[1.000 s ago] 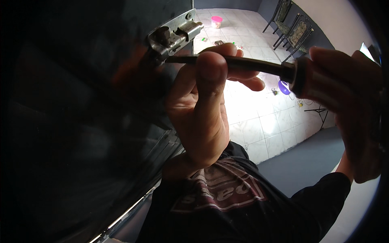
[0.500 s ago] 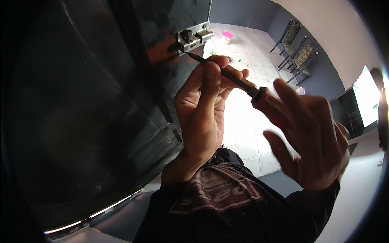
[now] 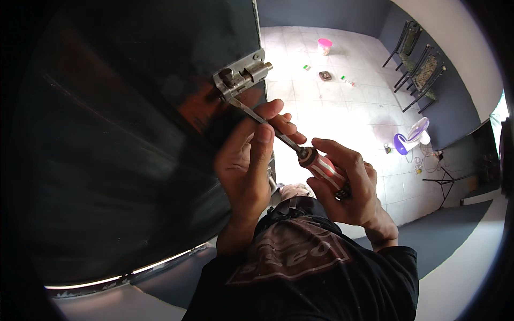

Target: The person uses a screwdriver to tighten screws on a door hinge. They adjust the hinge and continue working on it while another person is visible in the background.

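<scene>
A metal slide-bolt latch (image 3: 243,75) is fixed near the edge of a dark door (image 3: 123,150). The slim shaft of a screwdriver (image 3: 326,170) slants up to the latch's lower left corner, its tip at the plate's edge. My right hand (image 3: 350,182) wraps round its red-and-white striped handle. Closer to the latch, my left hand (image 3: 249,160) steadies the shaft between thumb and fingers. Whether the tip sits in a screw is too small to tell.
Beyond the door edge lies a bright tiled floor with a pink-lidded tub (image 3: 324,47), a dark box (image 3: 325,76) and small packets. Patterned chairs (image 3: 425,75) line the far right wall. A purple-and-white fan (image 3: 412,137) stands nearer, beside cables and a black stand (image 3: 443,182).
My right hand, which was spread loosely by the handle, has closed round it. The view has shifted, and the latch appears lower and further left.
</scene>
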`<state>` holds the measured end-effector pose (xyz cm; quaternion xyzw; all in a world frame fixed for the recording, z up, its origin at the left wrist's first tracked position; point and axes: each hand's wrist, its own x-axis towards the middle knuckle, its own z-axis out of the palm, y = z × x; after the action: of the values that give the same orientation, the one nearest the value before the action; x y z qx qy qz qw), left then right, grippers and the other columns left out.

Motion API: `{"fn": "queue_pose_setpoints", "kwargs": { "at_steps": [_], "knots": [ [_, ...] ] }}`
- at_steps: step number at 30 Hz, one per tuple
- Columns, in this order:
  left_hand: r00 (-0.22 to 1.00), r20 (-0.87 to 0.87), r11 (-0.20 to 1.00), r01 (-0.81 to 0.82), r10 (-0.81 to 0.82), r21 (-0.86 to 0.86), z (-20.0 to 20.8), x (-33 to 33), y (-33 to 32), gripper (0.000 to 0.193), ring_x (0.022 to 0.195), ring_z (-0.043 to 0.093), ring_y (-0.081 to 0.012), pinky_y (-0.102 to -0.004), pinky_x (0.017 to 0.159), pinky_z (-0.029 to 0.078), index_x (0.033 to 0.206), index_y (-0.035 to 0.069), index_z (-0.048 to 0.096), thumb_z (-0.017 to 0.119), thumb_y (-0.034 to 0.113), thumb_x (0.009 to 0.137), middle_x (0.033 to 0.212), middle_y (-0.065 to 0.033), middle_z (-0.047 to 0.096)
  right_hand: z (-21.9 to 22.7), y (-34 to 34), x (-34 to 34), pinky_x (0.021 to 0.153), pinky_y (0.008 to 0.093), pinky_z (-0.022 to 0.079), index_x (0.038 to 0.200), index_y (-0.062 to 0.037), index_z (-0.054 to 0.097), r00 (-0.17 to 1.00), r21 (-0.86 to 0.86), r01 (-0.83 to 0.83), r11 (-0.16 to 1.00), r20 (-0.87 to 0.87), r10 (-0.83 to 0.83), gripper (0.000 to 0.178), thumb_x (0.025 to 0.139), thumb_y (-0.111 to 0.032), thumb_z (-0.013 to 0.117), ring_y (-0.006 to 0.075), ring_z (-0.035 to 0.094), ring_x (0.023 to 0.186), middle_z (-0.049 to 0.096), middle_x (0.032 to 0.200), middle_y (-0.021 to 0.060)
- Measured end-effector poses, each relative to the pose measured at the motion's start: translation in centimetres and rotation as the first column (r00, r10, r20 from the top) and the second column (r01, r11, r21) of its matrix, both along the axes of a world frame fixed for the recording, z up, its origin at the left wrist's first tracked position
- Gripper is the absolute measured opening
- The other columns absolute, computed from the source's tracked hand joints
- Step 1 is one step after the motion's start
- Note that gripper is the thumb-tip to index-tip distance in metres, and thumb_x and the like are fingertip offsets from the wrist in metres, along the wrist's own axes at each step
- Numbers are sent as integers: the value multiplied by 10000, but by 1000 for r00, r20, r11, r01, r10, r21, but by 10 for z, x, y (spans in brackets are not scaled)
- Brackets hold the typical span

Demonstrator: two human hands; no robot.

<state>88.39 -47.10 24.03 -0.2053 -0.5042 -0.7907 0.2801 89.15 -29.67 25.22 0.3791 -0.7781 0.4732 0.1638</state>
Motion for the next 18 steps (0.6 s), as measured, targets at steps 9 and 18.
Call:
{"fn": "queue_pose_setpoints", "kwargs": {
  "at_steps": [9,18],
  "knots": [
    [999,11,998,-48,48,29,2,-4,5,309,854,677,-193,-473,1040,477,1258,-63,594,514,139,1037,893,-121,672,15,7,-14,802,362,607,1255,50,553,991,7,-132,991,38,132,526,767,24,747,314,738,973,698,1148,214],
    [997,17,995,-80,82,-60,0,3,11,330,836,656,-202,-547,1083,431,1273,-79,552,468,149,1050,936,-119,645,17,19,-8,828,361,600,1233,53,575,984,-5,-143,990,105,142,536,725,34,748,306,737,977,706,1140,206]
  ]
}}
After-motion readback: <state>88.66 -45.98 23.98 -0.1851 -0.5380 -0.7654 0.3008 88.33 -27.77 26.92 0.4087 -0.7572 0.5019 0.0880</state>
